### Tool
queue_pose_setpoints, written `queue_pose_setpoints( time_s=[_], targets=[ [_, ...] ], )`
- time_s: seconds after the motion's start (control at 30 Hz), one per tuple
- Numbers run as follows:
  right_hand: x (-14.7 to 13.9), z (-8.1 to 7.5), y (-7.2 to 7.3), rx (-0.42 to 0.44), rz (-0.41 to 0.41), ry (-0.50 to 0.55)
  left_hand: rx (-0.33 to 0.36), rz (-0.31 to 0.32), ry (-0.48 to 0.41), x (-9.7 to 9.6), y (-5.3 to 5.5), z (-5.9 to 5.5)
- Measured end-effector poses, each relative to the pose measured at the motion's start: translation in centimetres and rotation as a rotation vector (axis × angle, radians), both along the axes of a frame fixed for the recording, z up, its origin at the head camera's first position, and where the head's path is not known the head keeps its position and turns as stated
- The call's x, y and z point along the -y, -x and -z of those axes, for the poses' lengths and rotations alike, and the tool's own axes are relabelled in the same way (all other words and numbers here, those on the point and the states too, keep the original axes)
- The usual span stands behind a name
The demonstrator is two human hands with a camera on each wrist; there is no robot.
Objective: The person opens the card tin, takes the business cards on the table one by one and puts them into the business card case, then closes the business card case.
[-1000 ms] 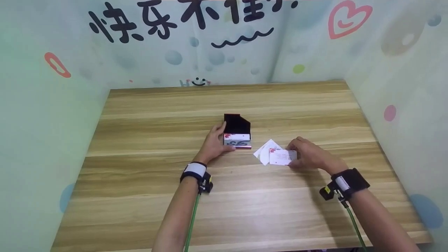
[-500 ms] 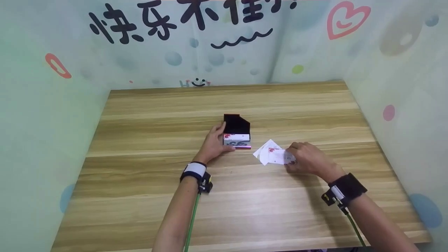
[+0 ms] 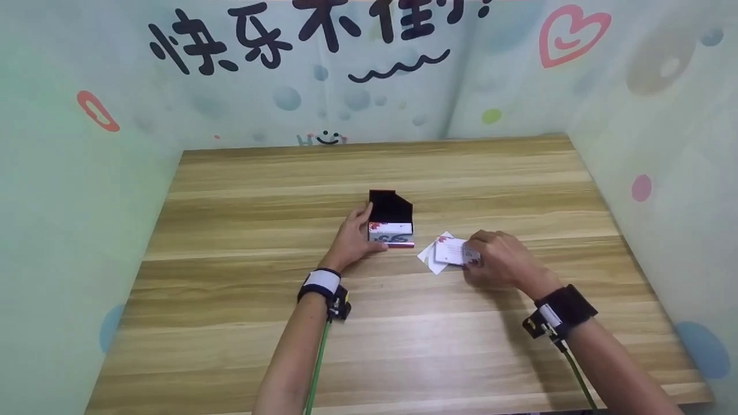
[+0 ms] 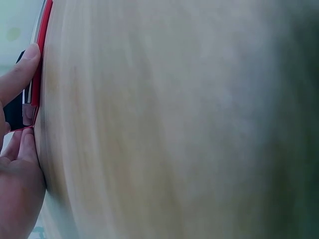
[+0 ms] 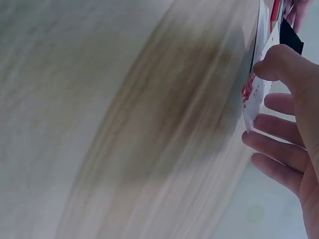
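Observation:
An opened card box (image 3: 391,206) with a black lid interior stands mid-table, white floral cards (image 3: 392,227) visible inside it. My left hand (image 3: 349,239) grips the box's left side, thumb at the front edge and fingers along the side. In the left wrist view the thumb lies against the box's red edge (image 4: 43,59). To the right, my right hand (image 3: 503,259) pinches a white business card (image 3: 450,251) with red flowers between thumb and fingers. That card (image 5: 255,94) is tilted up off the table in the right wrist view. It overlaps a few loose white cards (image 3: 429,253) lying fanned underneath.
The wood-grain table (image 3: 259,219) is enclosed by printed fabric walls (image 3: 357,98) at the back and both sides. Each wrist wears a strap with a small camera, and a green cable (image 3: 319,357) runs back from the left one.
My right hand has shifted its hold on the floral card and moved slightly left with it, over the loose cards. My left hand and the box have stayed in place.

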State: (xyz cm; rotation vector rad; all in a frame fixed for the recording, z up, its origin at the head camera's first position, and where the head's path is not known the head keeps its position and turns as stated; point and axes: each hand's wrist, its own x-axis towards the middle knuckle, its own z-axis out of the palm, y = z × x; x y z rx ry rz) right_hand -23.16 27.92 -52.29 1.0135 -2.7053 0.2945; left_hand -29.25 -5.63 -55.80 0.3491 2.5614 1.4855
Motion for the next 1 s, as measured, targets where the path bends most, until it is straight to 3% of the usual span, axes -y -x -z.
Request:
queue_pose_setpoints(
  time_s=[0.3,0.63,1.0],
  targets=[
    [1.9,-0.6,1.3,-0.066,-0.047,-0.002,0.016,-0.005,-0.008,-0.1,0.0,0.1],
    [5.0,-1.6,3.3,-0.009,-0.046,0.041,0.002,-0.013,0.005,0.1,-0.1,0.2],
    [7.4,-2.3,5.1,-0.056,-0.086,0.019,0.008,-0.004,-0.026,0.0,-0.2,-0.1]
  ],
)
